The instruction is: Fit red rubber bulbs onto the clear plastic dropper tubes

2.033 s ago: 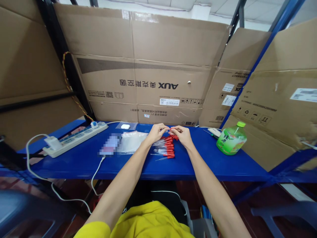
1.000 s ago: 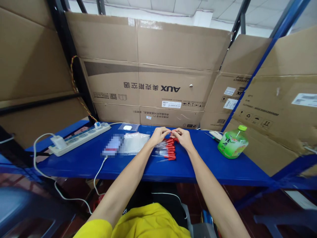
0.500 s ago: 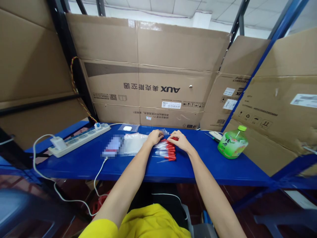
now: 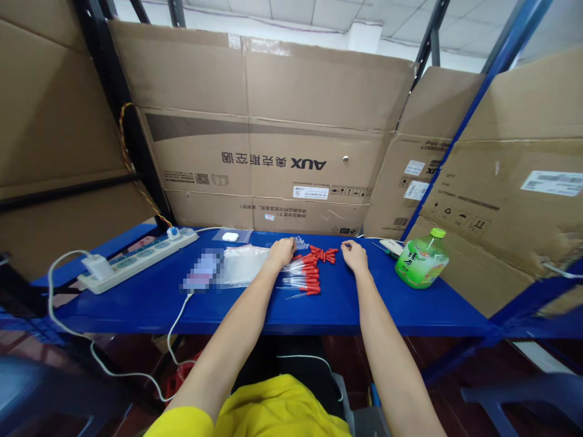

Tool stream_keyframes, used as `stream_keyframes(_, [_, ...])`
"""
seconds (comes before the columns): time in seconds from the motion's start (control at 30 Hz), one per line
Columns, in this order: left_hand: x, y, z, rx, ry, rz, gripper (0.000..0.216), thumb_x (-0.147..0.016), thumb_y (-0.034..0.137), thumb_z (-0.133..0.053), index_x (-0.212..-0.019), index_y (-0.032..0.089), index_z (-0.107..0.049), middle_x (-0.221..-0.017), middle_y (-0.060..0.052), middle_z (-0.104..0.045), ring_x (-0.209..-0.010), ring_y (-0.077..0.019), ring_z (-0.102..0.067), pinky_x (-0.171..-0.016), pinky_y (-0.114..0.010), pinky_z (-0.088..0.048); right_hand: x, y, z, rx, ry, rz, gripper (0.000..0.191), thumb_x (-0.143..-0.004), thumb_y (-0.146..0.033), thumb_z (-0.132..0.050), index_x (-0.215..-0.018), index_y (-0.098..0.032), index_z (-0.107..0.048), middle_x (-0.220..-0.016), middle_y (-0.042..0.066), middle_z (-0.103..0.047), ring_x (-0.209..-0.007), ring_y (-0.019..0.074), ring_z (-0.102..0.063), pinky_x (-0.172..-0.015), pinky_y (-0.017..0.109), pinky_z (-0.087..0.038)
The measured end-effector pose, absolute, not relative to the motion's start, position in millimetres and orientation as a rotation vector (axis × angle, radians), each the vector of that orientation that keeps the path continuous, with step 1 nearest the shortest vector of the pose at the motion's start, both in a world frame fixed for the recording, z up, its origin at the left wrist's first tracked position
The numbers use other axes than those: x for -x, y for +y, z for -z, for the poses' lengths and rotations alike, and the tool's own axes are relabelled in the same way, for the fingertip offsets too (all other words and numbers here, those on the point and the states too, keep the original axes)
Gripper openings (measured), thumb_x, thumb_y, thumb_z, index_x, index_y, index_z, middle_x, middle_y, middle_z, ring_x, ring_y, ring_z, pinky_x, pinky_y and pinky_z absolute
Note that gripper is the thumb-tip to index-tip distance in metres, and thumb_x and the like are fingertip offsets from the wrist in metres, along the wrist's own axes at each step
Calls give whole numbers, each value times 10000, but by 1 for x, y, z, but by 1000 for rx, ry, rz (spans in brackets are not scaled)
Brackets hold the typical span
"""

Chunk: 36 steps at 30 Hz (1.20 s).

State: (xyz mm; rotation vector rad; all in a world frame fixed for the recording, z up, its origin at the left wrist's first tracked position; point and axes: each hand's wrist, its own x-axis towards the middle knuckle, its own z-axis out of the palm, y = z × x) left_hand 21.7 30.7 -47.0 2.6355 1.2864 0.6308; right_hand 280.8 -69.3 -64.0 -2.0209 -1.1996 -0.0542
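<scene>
My left hand [image 4: 282, 251] rests at the near end of some clear thin tubes [image 4: 300, 243], its fingers curled in; whatever they hold is hidden. To the right of a small pile of red rubber bulbs [image 4: 325, 255], my right hand [image 4: 355, 255] is closed, thumb and fingertips together, and too small in view to show what is between them. Below the pile lies a row of clear droppers with red bulbs [image 4: 311, 277], their thin tips pointing left. Clear plastic bags [image 4: 241, 267] lie flat left of my left hand.
On the blue table [image 4: 364, 309], a blurred phone [image 4: 203, 271] and a white power strip [image 4: 141, 261] are at left. A small white case [image 4: 230, 237] sits at the back. A green bottle [image 4: 422, 260] stands at right, and cardboard [image 4: 282, 79] walls the back.
My right hand has moved right, off the red bulbs, which now show as a loose pile. My left hand stays by the clear tubes. The whole view has shifted slightly.
</scene>
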Motion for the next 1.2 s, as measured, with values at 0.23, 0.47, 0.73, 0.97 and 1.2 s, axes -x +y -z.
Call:
stream_keyframes(0.23, [-17, 36, 49, -2581, 1095, -818, 340, -931, 102, -456, -1237, 162, -594, -1183, -151, -677, -1114, -255, -633, -950, -349, -464, -276, -59, 80, 2042, -1525, 64, 429, -913, -144, -477, -1276, -258, -674, -1228, 87, -696, -1156, 268, -592, -975, 373, -452])
stream_keyframes(0.47, [-22, 30, 47, -2447, 934, -958, 179, -946, 142, -394, -1024, 192, -546, -984, -86, -662, -934, -213, -620, -849, -333, -459, -282, -55, 84, 2014, -1429, 40, 167, -863, -201, -648, -1016, -233, -706, -989, 47, -747, -998, 219, -635, -851, 305, -478])
stream_keyframes(0.73, [-20, 7, 28, -2401, 918, -924, 368, -1046, 468, -269, -1025, 264, -574, -924, -26, -697, -900, -214, -654, -775, -281, -416, -279, -57, 74, 1989, -1364, 6, 186, -772, -181, -714, -955, -207, -717, -870, 28, -740, -821, 175, -676, -769, 264, -489])
stream_keyframes(0.97, [-23, -1, 27, -2465, 918, -1012, 327, -1050, 438, -302, -1076, 255, -571, -916, -31, -692, -902, -205, -655, -770, -268, -418, -251, -61, 52, 1686, -1396, 143, 221, -835, -245, -559, -947, -180, -739, -928, 80, -745, -818, 212, -675, -824, 329, -517])
stream_keyframes(1.2, [-33, -2, 30, -2299, 654, -1135, 303, -1040, 391, -361, -1049, 189, -586, -906, -21, -679, -820, -153, -615, -798, -250, -450, -208, -72, 34, 1243, -1637, 40, 243, -909, -331, -586, -1016, -194, -757, -917, 64, -767, -734, 191, -674, -721, 301, -518])
